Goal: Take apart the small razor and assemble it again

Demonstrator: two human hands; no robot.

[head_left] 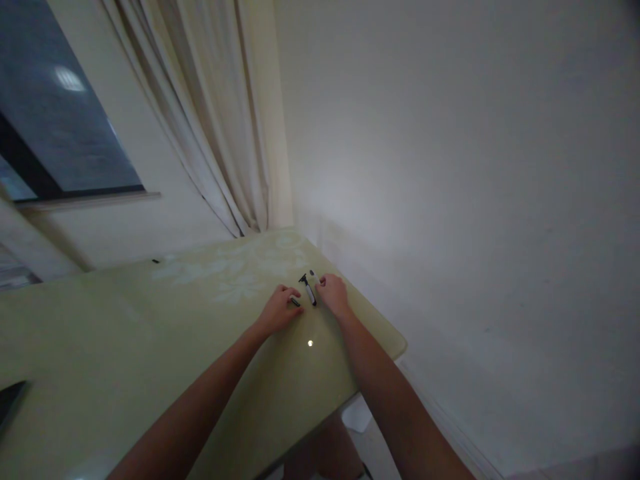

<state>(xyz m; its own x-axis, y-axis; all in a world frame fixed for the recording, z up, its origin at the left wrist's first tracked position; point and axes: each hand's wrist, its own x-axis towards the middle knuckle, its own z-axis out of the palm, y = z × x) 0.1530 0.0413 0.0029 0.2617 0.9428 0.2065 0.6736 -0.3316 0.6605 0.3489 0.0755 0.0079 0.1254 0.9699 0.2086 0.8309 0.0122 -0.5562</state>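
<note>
A razor (pixel 311 292) with a dark head and a grey-and-black handle lies on the table between my two hands. My left hand (pixel 280 311) rests just left of it, thumb and fingers apart around a small dark piece (pixel 295 302); I cannot make out what kind it is. To the right of the razor, my right hand (pixel 334 294) is closed, with its fingertips pinching a small pale, slim object (pixel 315 275) with a dark end. Most of that object is covered by the fingers.
The pale green glossy table (pixel 135 347) has its right edge close to a white wall (pixel 450 167). A small black item (pixel 155 261) lies near the far edge. A dark object (pixel 10 400) shows at the left. Cream curtains (pixel 215 113) hang behind the table.
</note>
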